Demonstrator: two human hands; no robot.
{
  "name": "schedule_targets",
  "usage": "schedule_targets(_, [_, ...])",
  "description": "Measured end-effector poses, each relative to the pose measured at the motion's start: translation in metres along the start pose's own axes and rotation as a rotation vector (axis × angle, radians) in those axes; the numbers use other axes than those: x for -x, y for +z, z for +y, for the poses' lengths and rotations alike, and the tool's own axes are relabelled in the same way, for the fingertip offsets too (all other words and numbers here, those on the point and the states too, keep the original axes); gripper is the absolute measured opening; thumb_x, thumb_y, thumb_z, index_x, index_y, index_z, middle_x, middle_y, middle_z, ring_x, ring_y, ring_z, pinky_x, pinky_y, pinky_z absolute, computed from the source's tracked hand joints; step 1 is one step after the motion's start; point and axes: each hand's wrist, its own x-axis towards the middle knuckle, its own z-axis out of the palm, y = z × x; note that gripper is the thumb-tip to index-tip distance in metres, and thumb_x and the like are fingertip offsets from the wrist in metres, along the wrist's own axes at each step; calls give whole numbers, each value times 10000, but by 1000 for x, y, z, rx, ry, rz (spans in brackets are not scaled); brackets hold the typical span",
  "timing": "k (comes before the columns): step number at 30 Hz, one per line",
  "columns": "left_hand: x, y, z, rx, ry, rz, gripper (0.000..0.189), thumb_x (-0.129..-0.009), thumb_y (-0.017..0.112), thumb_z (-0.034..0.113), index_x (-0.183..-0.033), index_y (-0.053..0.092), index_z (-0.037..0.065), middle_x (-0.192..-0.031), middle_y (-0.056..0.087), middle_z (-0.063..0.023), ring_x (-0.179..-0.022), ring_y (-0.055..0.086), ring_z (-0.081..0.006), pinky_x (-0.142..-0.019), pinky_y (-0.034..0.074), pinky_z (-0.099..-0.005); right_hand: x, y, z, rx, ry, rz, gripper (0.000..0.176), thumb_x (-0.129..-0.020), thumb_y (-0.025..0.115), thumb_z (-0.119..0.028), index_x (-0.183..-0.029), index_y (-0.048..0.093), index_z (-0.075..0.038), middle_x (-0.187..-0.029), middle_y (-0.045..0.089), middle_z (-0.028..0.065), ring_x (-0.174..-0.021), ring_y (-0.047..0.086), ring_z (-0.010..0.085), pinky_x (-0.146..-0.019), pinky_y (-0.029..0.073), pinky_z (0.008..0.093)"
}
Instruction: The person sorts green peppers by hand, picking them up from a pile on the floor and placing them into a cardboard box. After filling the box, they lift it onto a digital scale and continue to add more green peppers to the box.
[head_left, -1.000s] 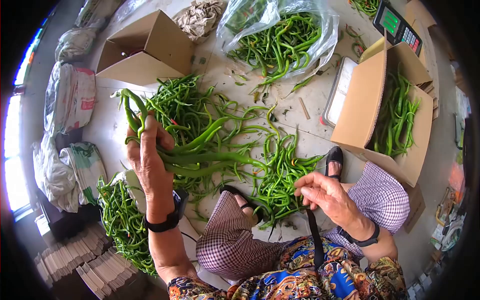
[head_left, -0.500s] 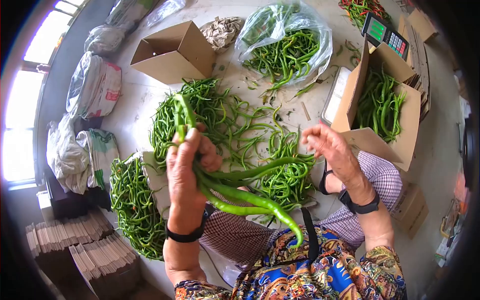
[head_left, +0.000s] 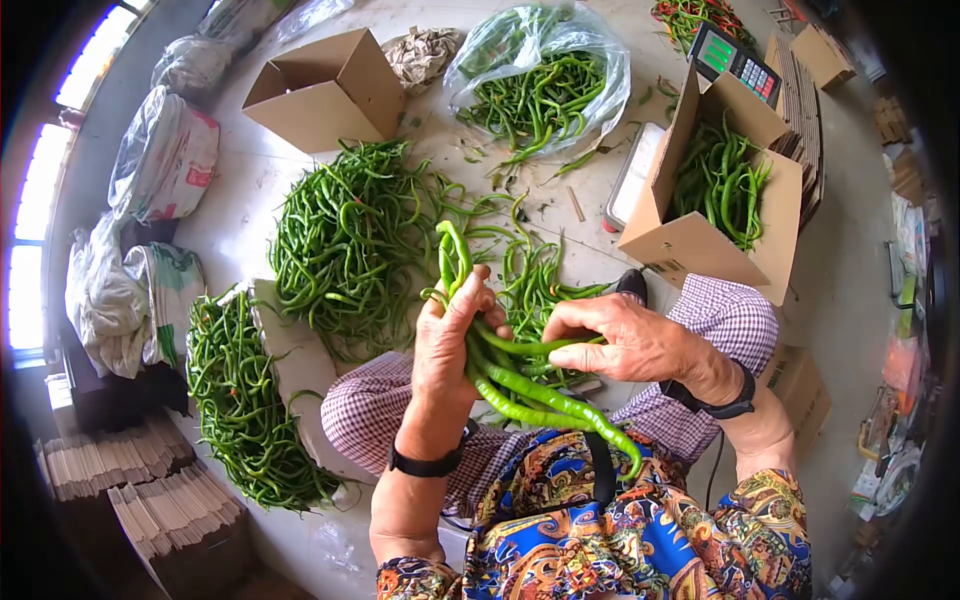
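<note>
My left hand point(head_left: 450, 340) is closed round a bunch of long green chili peppers point(head_left: 545, 402). Their stem ends stick up above the fist and the long bodies trail to the lower right. With thumb and fingers, my right hand point(head_left: 635, 340) pinches one pepper of this bunch along its length. Below and behind the hands, more green peppers lie loose on the floor. A large heap of green peppers point(head_left: 345, 235) spreads out beyond my left hand.
An open box point(head_left: 735, 262) of peppers stands at right beside a scale point(head_left: 632, 180). Ahead are a clear plastic bag point(head_left: 610, 95) of peppers and an open cardboard box point(head_left: 340, 112). A pepper-filled container point(head_left: 290, 375) stands at left, near stacked flat cardboard point(head_left: 175, 515).
My right hand has come down and left from the air onto a pepper in the bunch. My left hand has shifted right with the bunch, and the whole view has moved a little.
</note>
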Motion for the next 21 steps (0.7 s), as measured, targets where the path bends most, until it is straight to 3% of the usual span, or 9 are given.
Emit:
schedule_targets(5, [-7,-24,-34,32,-78,139,330,-948,597,320,-1079,540,22,-756,512,-20,-624,513,-99,-504,471,-220,9,3,23,-5,200,102,265,-888,628,-238,-1013,618,-4,-849,649,90,-816,604,160,-749,478,308])
schedule_targets(6, [-10,-35,-38,94,-86,117,315,-950,595,315,-1069,543,27,-750,500,-15,-622,497,-93,-499,454,-214,12,-1,11,-133,338,104,283,-919,595,-268,-1006,629,-2,-821,643,59,-781,580,128,-732,474,292])
schedule_targets(9, [-17,-56,-42,189,-110,65,276,-954,593,295,-1050,546,41,-744,470,-3,-617,457,-84,-488,408,-205,25,-3,23,-542,400,179,334,-969,520,-309,-1077,612,-7,-860,608,18,-718,513,53,-598,410,199])
schedule_targets(12, [-15,-46,-39,89,-123,65,275,-952,596,279,-1083,534,46,-756,463,8,-620,417,-70,-477,362,-179,27,1,30,-765,385,199,340,-976,509,-314,-1098,597,-9,-874,587,2,-709,492,31,-563,369,161])
schedule_targets(17, [-18,-40,-45,41,-158,35,263,-935,616,211,-1098,531,23,-769,467,-3,-622,428,-70,-484,374,-183,23,14,29,-677,430,195,331,-962,544,-314,-1066,606,-6,-883,614,10,-735,527,49,-601,419,190])
schedule_targets(19, [-19,-40,-52,-20,-137,62,255,-930,620,195,-1096,535,20,-753,469,-4,-614,440,-72,-479,382,-190,17,18,19,-417,390,65,360,-910,632,-326,-1068,607,-3,-886,627,18,-779,555,71,-664,457,221])
schedule_targets(20, [-21,-42,-56,-58,-129,92,251,-928,622,188,-1092,541,15,-731,469,0,-604,451,-74,-471,385,-195,16,30,30,-341,363,70,454,-824,730,-359,-1069,605,2,-866,629,23,-812,565,95,-740,468,242])
schedule_targets(21, [-19,-37,-57,-39,-132,123,243,-922,627,178,-1083,548,14,-717,468,2,-595,456,-77,-457,381,-195,12,29,15,-90,442,-17,597,-741,789,-396,-1110,575,22,-937,638,96,-839,606,186,-785,485,298])
